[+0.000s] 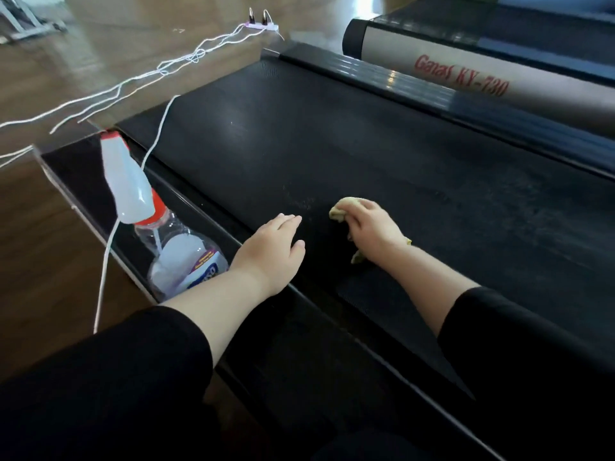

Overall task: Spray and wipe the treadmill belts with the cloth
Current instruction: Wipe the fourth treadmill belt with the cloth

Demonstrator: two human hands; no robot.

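Observation:
A black treadmill belt (332, 134) fills the middle of the view. My right hand (371, 224) grips a bunched yellow-green cloth (339, 211) and presses it onto the belt. My left hand (276, 244) lies flat on the belt near its left edge, fingers straight, holding nothing. A clear spray bottle (159, 224) with a white trigger head and orange collar stands on the left side rail (76, 174), just left of my left forearm. Faint specks show on the belt between my hands.
White cables (159, 71) run across the wooden floor to a power strip (263, 25) at the back; one cable drapes over the rail by the bottle. A second treadmill with a grey rail reading "Ganas KY-730" (462, 78) stands at the right.

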